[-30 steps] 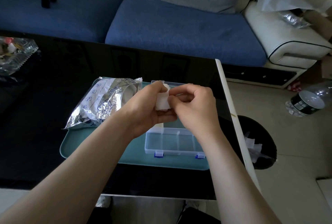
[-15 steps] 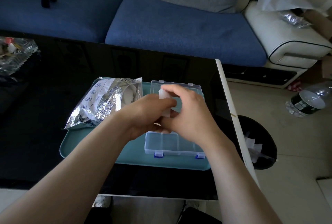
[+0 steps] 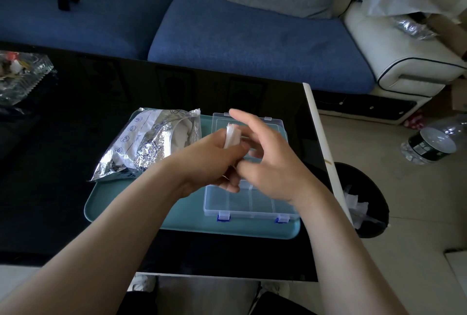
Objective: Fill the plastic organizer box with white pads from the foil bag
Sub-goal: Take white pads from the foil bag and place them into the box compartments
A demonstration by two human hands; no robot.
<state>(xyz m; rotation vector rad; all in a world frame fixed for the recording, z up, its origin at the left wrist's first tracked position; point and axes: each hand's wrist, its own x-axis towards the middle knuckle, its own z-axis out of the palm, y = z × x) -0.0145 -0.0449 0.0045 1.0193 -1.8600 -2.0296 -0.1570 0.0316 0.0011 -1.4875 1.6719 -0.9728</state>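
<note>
Two bare hands meet above a teal tray (image 3: 121,209) on a glossy black counter (image 3: 50,163). The left grip (image 3: 209,160) is clamped on one white pad (image 3: 233,136), pinched upright so that only its top edge shows above the fingers; the rest is buried in the fist, and it cannot be told whether it is a single sheet or a folded one. The right grip (image 3: 267,163) is apart, its fingers loosely spread and smeared by motion just right of the pad; whether they touch the pad cannot be made out.

Directly beneath both grips lies one clear plastic organizer box (image 3: 252,204), lid thrown back on the far side. The hands cover most of its interior, leaving a front row of compartments in view; these look bare, though clear plastic makes that hard to judge. Two blue latches (image 3: 223,216) show on the near edge.

Just left of the left grip rests one foil bag (image 3: 141,145), its mouth turned toward the hand, with white material inside too crumpled to count.

Well right of the right grip, on the floor, stand one dark waste bin (image 3: 366,183) and one plastic bottle (image 3: 429,142). Far left, one glass dish (image 3: 22,77) is cut by the frame edge.
</note>
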